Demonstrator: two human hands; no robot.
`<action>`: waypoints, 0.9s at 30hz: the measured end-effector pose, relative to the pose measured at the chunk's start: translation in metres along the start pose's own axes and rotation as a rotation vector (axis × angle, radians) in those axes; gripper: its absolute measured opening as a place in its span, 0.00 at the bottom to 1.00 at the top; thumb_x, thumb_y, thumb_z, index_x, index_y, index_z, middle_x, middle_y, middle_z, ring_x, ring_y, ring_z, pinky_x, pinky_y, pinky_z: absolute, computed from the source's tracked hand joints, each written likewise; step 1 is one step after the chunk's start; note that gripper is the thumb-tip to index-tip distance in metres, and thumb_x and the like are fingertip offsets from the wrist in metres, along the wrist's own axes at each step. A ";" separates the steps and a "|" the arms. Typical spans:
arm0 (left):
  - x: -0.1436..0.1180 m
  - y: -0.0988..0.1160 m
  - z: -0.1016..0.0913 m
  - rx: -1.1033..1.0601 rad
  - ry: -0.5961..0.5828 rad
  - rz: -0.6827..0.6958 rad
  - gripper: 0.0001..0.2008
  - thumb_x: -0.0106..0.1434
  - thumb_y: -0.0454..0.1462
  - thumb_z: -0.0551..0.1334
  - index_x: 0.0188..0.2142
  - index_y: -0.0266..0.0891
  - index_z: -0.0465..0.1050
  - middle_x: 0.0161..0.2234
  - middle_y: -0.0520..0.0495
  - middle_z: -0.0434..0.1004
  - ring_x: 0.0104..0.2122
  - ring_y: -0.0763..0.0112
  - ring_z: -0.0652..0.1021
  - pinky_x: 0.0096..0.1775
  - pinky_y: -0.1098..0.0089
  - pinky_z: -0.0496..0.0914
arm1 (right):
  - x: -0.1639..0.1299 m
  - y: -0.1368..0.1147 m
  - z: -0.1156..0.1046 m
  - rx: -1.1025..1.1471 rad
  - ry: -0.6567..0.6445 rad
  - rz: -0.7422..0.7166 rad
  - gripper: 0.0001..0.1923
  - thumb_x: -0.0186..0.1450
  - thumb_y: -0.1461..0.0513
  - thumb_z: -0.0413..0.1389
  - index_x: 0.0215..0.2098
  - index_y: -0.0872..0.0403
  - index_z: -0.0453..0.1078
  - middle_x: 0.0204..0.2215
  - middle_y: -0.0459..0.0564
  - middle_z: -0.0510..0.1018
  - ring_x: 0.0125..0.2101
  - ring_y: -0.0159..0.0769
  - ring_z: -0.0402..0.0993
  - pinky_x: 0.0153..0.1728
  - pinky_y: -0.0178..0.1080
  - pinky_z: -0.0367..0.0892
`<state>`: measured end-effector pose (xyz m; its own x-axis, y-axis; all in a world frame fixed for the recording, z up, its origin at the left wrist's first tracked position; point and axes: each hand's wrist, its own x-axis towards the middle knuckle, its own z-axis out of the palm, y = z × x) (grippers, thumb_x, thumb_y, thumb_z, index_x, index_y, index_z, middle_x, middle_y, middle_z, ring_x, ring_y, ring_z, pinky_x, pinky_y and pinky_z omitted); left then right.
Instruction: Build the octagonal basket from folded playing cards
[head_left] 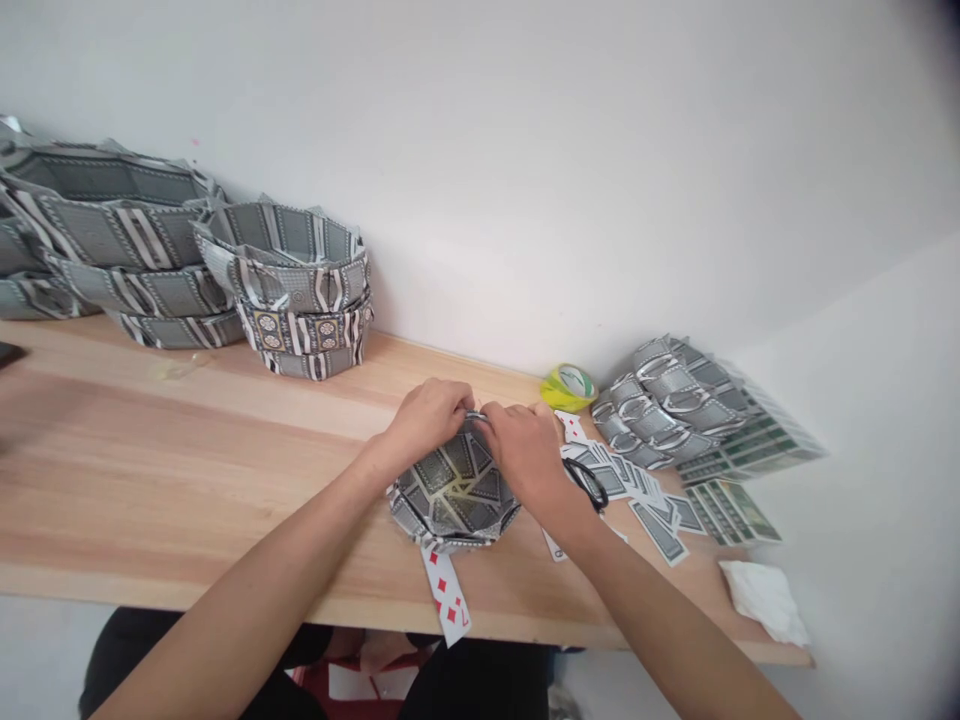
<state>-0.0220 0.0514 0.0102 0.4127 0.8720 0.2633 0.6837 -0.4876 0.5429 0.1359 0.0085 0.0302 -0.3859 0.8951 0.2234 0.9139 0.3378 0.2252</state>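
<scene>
A shallow basket of folded playing cards [454, 493] rests on the table in front of me, its inside showing grey card backs and yellowish tape. My left hand [433, 412] is closed, pinching the far rim from the left. Close beside it, my right hand [523, 445] pinches the same rim, with a black band [586, 484] around the wrist. The fingertips nearly meet, and they partly hide the folded card edge between them. Sticking out from under the basket's near side is a seven of diamonds [447, 597], reaching past the table edge.
Loose cards [630, 480] lie spread to the right. Behind them are a yellow tape roll [568, 387], a tilted card basket [667, 400] and green-and-white sheets [731, 512]. A white tissue [763, 600] sits at the right corner. Taller card baskets [300, 300] stand along the wall at left.
</scene>
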 end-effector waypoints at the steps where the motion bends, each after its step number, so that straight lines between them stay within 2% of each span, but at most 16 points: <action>1: 0.000 0.000 0.000 0.000 0.001 0.000 0.13 0.56 0.29 0.55 0.33 0.41 0.77 0.31 0.48 0.80 0.32 0.68 0.76 0.35 0.71 0.67 | 0.000 0.001 0.000 0.005 -0.006 0.006 0.12 0.72 0.59 0.46 0.37 0.53 0.70 0.29 0.53 0.80 0.33 0.41 0.74 0.34 0.42 0.49; 7: -0.001 0.000 0.000 0.000 0.004 0.002 0.13 0.56 0.29 0.54 0.33 0.41 0.77 0.31 0.49 0.80 0.32 0.69 0.76 0.35 0.72 0.66 | 0.000 0.008 0.004 0.066 -0.017 0.053 0.10 0.71 0.58 0.48 0.40 0.52 0.70 0.29 0.49 0.81 0.29 0.38 0.74 0.34 0.39 0.50; 17: -0.002 -0.001 0.001 0.018 0.002 0.002 0.12 0.55 0.30 0.55 0.32 0.41 0.76 0.30 0.49 0.80 0.32 0.67 0.76 0.34 0.71 0.66 | 0.004 0.004 0.006 -0.010 -0.043 0.016 0.13 0.71 0.60 0.47 0.36 0.52 0.73 0.27 0.53 0.81 0.29 0.39 0.75 0.33 0.40 0.51; 24: -0.003 -0.003 0.003 0.045 -0.013 0.000 0.12 0.59 0.30 0.54 0.35 0.41 0.76 0.33 0.47 0.80 0.34 0.66 0.77 0.37 0.70 0.67 | 0.002 0.003 0.010 0.047 -0.048 0.109 0.10 0.70 0.57 0.50 0.39 0.51 0.72 0.28 0.52 0.81 0.29 0.40 0.75 0.32 0.38 0.54; 27: -0.006 -0.003 0.000 0.055 -0.033 0.029 0.11 0.62 0.33 0.54 0.37 0.41 0.75 0.35 0.47 0.80 0.37 0.65 0.77 0.39 0.69 0.67 | 0.001 0.007 0.011 0.131 -0.060 0.110 0.12 0.70 0.57 0.51 0.49 0.50 0.70 0.33 0.52 0.82 0.32 0.41 0.76 0.33 0.38 0.57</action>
<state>-0.0262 0.0473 0.0071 0.4517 0.8561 0.2511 0.7029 -0.5148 0.4908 0.1438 0.0147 0.0214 -0.2777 0.9433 0.1819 0.9604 0.2681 0.0758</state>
